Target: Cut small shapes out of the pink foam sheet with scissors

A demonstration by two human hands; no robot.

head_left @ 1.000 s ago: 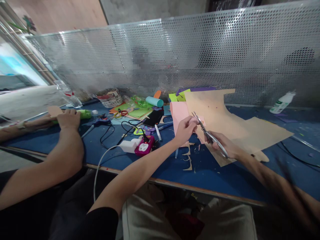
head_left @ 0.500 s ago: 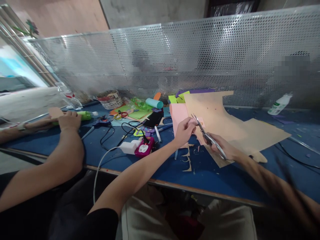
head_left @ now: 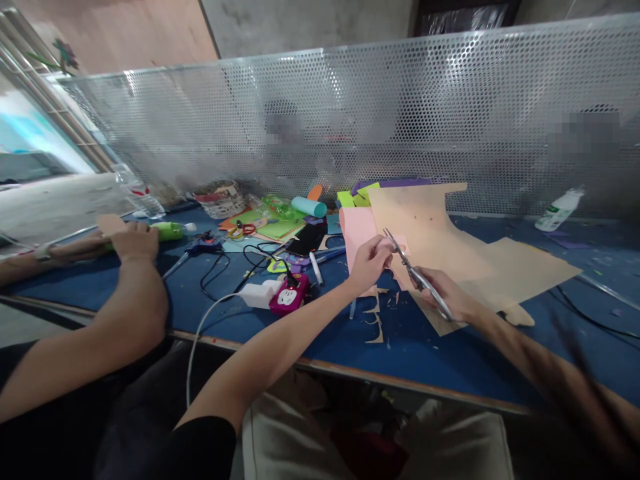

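My left hand [head_left: 369, 265] is closed in a pinch on a small piece of pink paper [head_left: 401, 244], mostly hidden by the fingers. My right hand [head_left: 440, 291] is wrapped round the handles of metal scissors [head_left: 409, 265]. Their blades point up and left, beside my left fingertips and against the pink paper, nearly together. Behind my hands a larger pink sheet [head_left: 353, 230] curls up. A big tan paper sheet [head_left: 425, 220] with cut-out edges spreads to the right, partly under my right hand. Thin tan offcuts [head_left: 375, 320] lie on the blue table near my left wrist.
A magenta power adapter [head_left: 289, 297] with white plugs and cables sits left of my forearm. A white glue bottle [head_left: 560, 209] stands at right. A perforated metal screen [head_left: 350, 120] rises behind. At left, a co-worker's hands [head_left: 136, 241] hold tan card by a green bottle [head_left: 170, 231].
The scissor blades have come closer together. My left hand stays in nearly the same place with the pink paper. The co-worker's near hand has shifted slightly left.
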